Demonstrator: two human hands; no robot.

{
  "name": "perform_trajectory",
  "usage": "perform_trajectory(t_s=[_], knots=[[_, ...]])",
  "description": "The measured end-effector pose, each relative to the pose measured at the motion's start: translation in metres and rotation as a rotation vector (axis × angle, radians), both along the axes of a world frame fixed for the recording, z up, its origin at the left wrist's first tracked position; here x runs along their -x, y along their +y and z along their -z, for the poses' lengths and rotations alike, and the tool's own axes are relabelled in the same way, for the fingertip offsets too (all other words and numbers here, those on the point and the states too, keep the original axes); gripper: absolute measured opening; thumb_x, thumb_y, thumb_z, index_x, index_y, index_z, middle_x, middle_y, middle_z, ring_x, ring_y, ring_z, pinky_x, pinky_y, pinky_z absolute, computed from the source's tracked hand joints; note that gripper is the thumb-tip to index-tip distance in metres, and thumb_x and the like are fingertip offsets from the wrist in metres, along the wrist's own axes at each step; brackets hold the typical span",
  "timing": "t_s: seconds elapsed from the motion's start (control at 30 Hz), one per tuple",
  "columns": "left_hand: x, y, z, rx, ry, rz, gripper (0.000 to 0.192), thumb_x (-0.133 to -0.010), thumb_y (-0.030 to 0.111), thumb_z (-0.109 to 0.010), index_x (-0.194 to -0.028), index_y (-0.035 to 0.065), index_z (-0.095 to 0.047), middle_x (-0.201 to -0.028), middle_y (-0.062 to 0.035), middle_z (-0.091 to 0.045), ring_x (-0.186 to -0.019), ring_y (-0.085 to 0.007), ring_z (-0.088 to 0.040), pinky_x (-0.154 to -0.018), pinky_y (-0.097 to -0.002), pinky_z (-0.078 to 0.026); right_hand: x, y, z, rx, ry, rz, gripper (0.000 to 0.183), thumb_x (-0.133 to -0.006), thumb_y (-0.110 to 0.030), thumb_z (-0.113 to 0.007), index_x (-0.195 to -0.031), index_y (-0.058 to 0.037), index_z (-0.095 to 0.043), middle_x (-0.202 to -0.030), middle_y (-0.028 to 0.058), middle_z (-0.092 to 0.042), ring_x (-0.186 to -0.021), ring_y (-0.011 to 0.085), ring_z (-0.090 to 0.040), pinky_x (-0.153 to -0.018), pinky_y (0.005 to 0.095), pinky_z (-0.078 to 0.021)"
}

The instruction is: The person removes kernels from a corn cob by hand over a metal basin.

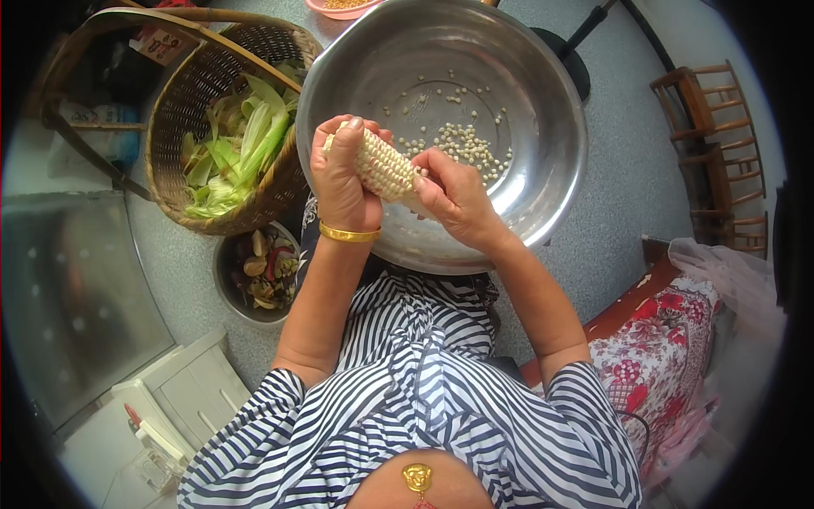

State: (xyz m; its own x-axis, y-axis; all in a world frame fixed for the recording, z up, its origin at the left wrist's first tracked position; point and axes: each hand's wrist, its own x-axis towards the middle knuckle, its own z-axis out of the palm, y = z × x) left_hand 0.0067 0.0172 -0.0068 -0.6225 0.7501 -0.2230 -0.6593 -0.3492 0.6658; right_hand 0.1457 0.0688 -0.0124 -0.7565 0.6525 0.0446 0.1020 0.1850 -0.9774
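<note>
An ear of white corn (383,167) is held over a large stainless steel basin (534,83) that rests at my lap. My left hand (345,175) wraps around one end of the ear, thumb lying along its top. At the other end, the thumb and fingers of my right hand (453,197) pinch the ear, with a few kernels by the fingertips. Part of the cob near my right hand looks bare of kernels. Loose white corn kernels (467,145) lie scattered and heaped on the basin's floor.
Left of the basin stands a woven bamboo basket (166,137) with an arched handle, holding green corn husks (245,153). Below it, a metal bowl (224,289) contains vegetable scraps. A pink basin (340,11) of yellow grains is at the top. Wooden chairs (718,146) line the right side.
</note>
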Motion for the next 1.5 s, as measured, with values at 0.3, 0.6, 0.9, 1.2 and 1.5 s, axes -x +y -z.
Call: perform_trajectory(t_s=[0.3, 0.6, 0.9, 1.2, 1.5], knots=[[0.0022, 0.0015, 0.0059, 0.086, -0.094, -0.045, 0.026, -0.080, 0.014, -0.068, -0.096, 0.0060, -0.049, -0.079, -0.0079, -0.059, -0.073, -0.0206, -0.061, -0.067, -0.0327, -0.054, -0.0004, -0.0010, 0.0081, 0.123, -0.047, 0.116, 0.021, -0.087, -0.011, -0.043, -0.096, 0.0026, -0.056, -0.074, 0.0072, -0.061, -0.065, 0.0110, -0.059, -0.057, 0.0256, -0.0480], [0.0025, 0.0021, 0.0078, 0.095, -0.098, -0.065, 0.028, -0.080, 0.013, -0.069, -0.097, 0.0060, -0.049, -0.081, -0.0076, -0.058, -0.073, -0.0197, -0.060, -0.066, -0.0323, -0.054, 0.0020, -0.0029, 0.0059, -0.217, -0.038, 0.065, 0.022, -0.088, -0.017, -0.053, -0.097, 0.0024, -0.055, -0.078, 0.0119, -0.061, -0.063, 0.0153, -0.061, -0.057, 0.0274, -0.0472], [0.0025, 0.0001, 0.0100, 0.123, -0.082, -0.028, 0.022, -0.080, 0.020, -0.069, -0.091, 0.0073, -0.054, -0.083, -0.0073, -0.061, -0.078, -0.0201, -0.061, -0.073, -0.0350, -0.053, 0.0024, -0.0035, 0.0047, -0.198, -0.035, 0.187, 0.018, -0.087, -0.015, -0.047, -0.092, 0.0008, -0.055, -0.067, 0.0196, -0.057, -0.063, 0.0327, -0.060, -0.060, 0.0388, -0.0461], [-0.0013, -0.0018, 0.0031, -0.043, -0.004, 0.040, 0.019, -0.081, 0.017, -0.064, -0.093, 0.0088, -0.053, -0.084, -0.0072, -0.060, -0.078, -0.0194, -0.060, -0.073, -0.0342, -0.052, -0.0014, 0.0012, 0.0012, 0.018, -0.061, 0.049, 0.031, -0.091, -0.031, -0.051, -0.091, 0.0001, -0.052, -0.072, 0.0102, -0.058, -0.062, 0.0193, -0.055, -0.059, 0.0317, -0.0441], [-0.0009, -0.0010, 0.0075, -0.091, -0.058, 0.030, 0.025, -0.079, 0.014, -0.066, -0.097, 0.0085, -0.049, -0.082, -0.0076, -0.060, -0.075, -0.0190, -0.060, -0.071, -0.0324, -0.053, 0.0032, -0.0042, 0.0028, -0.253, -0.026, 0.089, 0.016, -0.088, -0.015, -0.046, -0.091, 0.0005, -0.049, -0.072, 0.0188, -0.055, -0.068, 0.0330, -0.057, -0.062, 0.0393, -0.0443]])
